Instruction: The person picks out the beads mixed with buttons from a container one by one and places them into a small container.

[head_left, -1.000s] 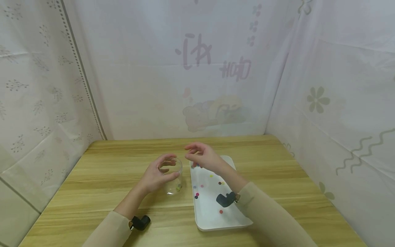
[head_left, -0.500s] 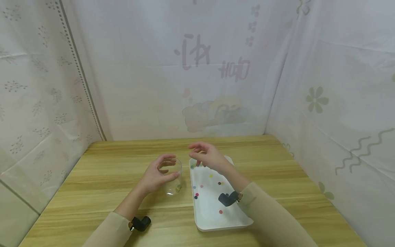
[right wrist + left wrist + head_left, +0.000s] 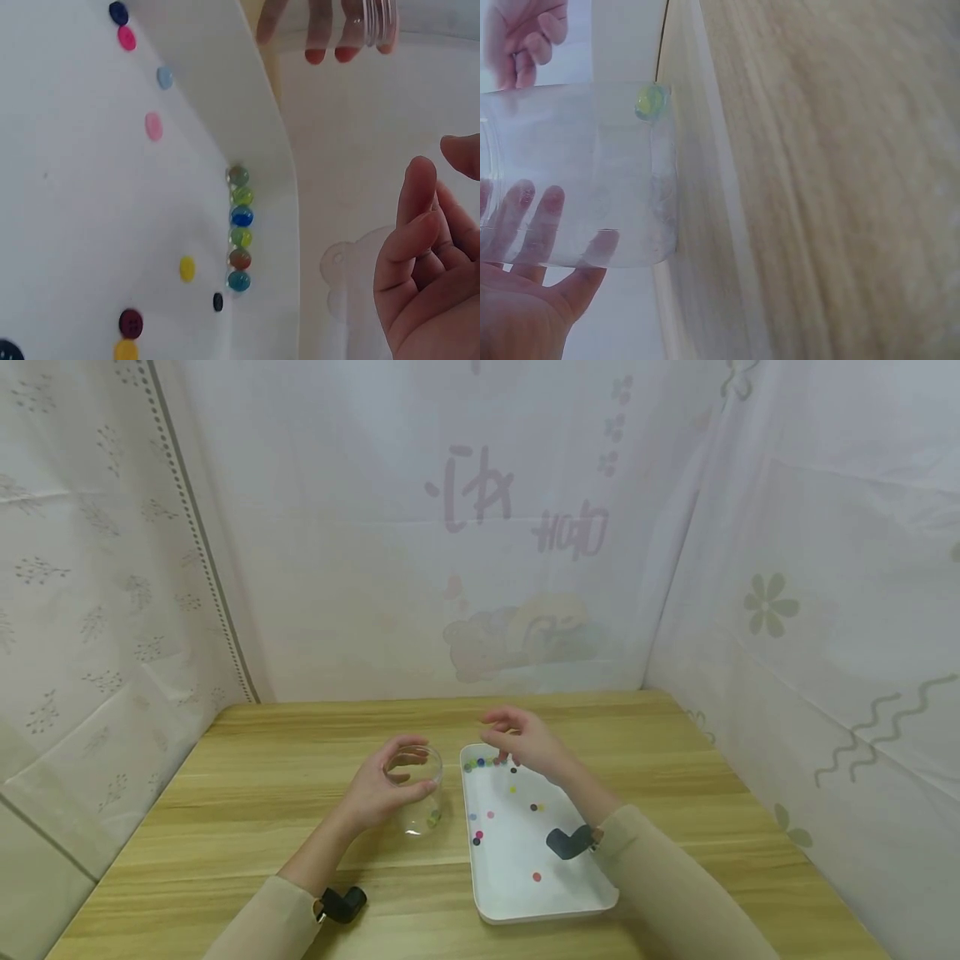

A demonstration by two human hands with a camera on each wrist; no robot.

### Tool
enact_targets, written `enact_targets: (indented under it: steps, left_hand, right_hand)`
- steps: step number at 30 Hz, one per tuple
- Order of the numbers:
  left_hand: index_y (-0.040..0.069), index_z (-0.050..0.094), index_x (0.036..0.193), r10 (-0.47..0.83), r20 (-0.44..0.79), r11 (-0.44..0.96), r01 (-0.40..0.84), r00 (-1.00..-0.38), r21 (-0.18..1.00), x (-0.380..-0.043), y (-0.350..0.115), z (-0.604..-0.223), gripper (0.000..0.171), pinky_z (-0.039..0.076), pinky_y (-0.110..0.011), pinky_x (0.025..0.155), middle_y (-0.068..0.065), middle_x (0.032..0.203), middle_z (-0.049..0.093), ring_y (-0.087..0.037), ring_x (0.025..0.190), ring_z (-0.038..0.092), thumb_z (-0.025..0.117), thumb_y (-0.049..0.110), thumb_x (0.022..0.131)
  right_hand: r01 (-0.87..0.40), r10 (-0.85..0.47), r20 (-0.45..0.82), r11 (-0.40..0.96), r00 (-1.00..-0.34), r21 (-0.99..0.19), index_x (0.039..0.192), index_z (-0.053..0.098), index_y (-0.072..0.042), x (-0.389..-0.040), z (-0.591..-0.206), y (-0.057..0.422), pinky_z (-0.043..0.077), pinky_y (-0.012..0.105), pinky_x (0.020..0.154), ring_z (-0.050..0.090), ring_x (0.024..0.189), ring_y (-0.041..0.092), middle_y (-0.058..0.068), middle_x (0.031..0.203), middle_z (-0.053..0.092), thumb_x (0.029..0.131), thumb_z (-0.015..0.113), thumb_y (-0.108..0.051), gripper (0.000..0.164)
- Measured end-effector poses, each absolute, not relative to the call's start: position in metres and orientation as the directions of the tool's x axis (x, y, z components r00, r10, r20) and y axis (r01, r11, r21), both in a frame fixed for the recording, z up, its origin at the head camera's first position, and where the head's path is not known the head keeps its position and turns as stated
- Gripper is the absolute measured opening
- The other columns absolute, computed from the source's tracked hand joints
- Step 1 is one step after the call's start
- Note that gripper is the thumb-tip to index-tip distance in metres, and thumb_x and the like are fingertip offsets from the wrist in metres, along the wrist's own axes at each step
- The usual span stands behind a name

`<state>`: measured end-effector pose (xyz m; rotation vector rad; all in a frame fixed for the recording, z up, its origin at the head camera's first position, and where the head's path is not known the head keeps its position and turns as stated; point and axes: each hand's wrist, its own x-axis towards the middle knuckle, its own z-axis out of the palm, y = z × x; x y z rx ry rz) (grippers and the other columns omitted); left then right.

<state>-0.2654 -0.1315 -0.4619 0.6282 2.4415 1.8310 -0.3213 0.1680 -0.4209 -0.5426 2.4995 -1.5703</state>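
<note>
Standing upright on the wood-grain table (image 3: 262, 760), left of the white tray (image 3: 510, 889): one clear jar (image 3: 414, 814), at least one yellow-green marble (image 3: 651, 102) at its base. Left hand (image 3: 372, 791): fingers and thumb wrapped round the jar's upper wall. Jar: probably light, stiff, slick-sided; plastic or glass, cannot tell; best gripped just below the rim. Right hand (image 3: 528, 747): above the tray's far end, fingers loosely bent, thumb apart from forefinger, nothing seen held. Marble row (image 3: 241, 216): six, against the tray's far wall; likely hard, smooth, ready to roll; pinch an end one across its middle. Buttons (image 3: 130, 323): loose over the tray floor, mixed colours; thin, light, probably awkward to lift except by the edge.
</note>
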Motion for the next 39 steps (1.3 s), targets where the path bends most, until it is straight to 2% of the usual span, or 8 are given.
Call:
enact_targets:
  steps: [5,12,16,23,32,39]
  left_hand:
    - [0.021,0.058,0.149,0.329,0.219,0.23,0.302,-0.919,0.925,-0.264,-0.131,-0.461,0.064,0.05,-0.066,0.116,-0.022,0.15,0.064,-0.038,0.14,0.061,0.088,0.024,0.093]
    - [0.021,0.058,0.149,0.329,0.222,0.228,0.305,-0.918,0.925,-0.263,-0.132,-0.46,0.064,0.05,-0.067,0.115,-0.023,0.149,0.064,-0.039,0.139,0.061,0.088,0.024,0.093]
    - [0.021,0.058,0.149,0.328,0.224,0.227,0.306,-0.918,0.924,-0.263,-0.132,-0.46,0.063,0.051,-0.067,0.115,-0.021,0.148,0.065,-0.039,0.139,0.062,0.088,0.024,0.093]
    - [0.02,0.058,0.149,0.33,0.224,0.24,0.311,-0.917,0.919,-0.264,-0.132,-0.461,0.064,0.051,-0.066,0.115,-0.021,0.148,0.065,-0.039,0.139,0.062,0.088,0.025,0.093]
    - [0.021,0.058,0.149,0.333,0.223,0.24,0.311,-0.916,0.919,-0.264,-0.132,-0.46,0.063,0.05,-0.067,0.116,-0.021,0.148,0.065,-0.038,0.139,0.062,0.088,0.024,0.093]
    - [0.021,0.058,0.149,0.333,0.218,0.247,0.308,-0.917,0.919,-0.264,-0.131,-0.459,0.064,0.05,-0.067,0.116,-0.021,0.148,0.065,-0.04,0.139,0.062,0.088,0.024,0.093]
  right_hand:
    - [-0.196,-0.355,0.025,0.454,-0.934,-0.869,0.143,0.065,-0.003,-0.325,-0.43,0.178,0.049,0.024,0.059,0.072,0.081,0.038,0.024,0.121,0.074,0.105,0.075,-0.027,0.046]
    - [-0.094,-0.286,-0.115,0.624,-0.951,-0.776,0.132,0.071,-0.01,-0.327,-0.44,0.184,0.053,0.029,0.063,0.072,0.078,0.026,0.014,0.109,0.078,0.102,0.077,-0.029,0.036]
    - [-0.069,-0.271,-0.162,0.679,-0.949,-0.731,0.126,0.071,-0.009,-0.327,-0.444,0.186,0.053,0.029,0.062,0.07,0.075,0.023,0.01,0.102,0.078,0.1,0.078,-0.029,0.033]
    - [-0.007,-0.225,-0.25,0.756,-0.942,-0.655,0.13,0.071,-0.007,-0.326,-0.448,0.186,0.056,0.03,0.064,0.071,0.075,0.021,0.006,0.101,0.076,0.099,0.078,-0.026,0.038]
    - [-0.011,-0.211,-0.254,0.789,-0.944,-0.615,0.136,0.071,-0.007,-0.326,-0.452,0.187,0.055,0.028,0.062,0.07,0.071,0.018,0.007,0.107,0.078,0.1,0.073,-0.017,0.038]
    - [0.001,-0.203,-0.261,0.787,-0.944,-0.617,0.134,0.073,-0.012,-0.326,-0.453,0.188,0.055,0.027,0.063,0.07,0.073,0.017,0.006,0.107,0.077,0.099,0.076,-0.017,0.035]
